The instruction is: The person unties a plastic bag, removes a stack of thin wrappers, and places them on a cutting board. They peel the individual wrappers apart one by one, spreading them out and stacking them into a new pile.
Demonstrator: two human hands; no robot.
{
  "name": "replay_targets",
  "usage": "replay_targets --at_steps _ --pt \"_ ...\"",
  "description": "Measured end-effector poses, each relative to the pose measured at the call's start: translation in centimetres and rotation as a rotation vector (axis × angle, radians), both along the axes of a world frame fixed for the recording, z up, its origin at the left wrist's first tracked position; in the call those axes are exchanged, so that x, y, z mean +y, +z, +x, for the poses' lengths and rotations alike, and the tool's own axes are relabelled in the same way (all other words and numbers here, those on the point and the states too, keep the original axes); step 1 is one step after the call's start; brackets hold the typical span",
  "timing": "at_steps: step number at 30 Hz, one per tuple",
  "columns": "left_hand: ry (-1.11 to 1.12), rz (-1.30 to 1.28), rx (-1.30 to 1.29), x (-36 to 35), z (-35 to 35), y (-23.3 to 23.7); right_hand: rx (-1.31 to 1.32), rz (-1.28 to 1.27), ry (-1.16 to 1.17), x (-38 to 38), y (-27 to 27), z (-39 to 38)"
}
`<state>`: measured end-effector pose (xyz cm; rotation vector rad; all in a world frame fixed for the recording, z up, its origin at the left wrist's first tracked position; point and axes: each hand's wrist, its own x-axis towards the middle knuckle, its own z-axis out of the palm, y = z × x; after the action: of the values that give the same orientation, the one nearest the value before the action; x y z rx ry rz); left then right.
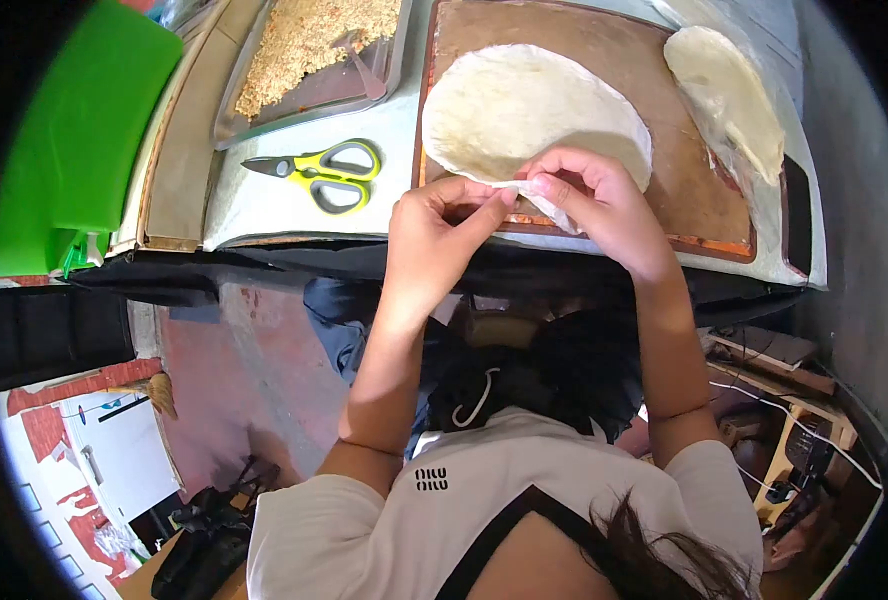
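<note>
Left hand and right hand, fingers pinched nearly closed, held thin white piece at near rim of dough sheet. Sheet lay on brown board, near desk's front edge.

Here the head camera peers forward and steeply down, right over the person's shirt at bottom; left hand and right hand come up close above centre, the table crosses the top, dark curved edges ringing this wide view.
</note>
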<state>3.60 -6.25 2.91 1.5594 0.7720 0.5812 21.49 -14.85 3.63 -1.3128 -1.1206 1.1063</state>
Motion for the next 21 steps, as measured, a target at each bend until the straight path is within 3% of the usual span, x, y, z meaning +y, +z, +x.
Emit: replay_targets --at_steps 13,16,21 --pt "-0.035 -0.093 -0.162 -0.1 0.0 -0.4 0.074 0.060 -0.012 -0.3 -0.7 -0.1" --pt "-0.028 -0.101 -0.179 -0.4 -0.2 -0.4 -0.176 0.263 -0.031 -0.3 -1.2 -0.4" --pt "-0.034 -0.031 -0.010 -0.6 -0.4 0.3 -0.263 0.254 -0.052 -0.5 -1.2 -0.8"
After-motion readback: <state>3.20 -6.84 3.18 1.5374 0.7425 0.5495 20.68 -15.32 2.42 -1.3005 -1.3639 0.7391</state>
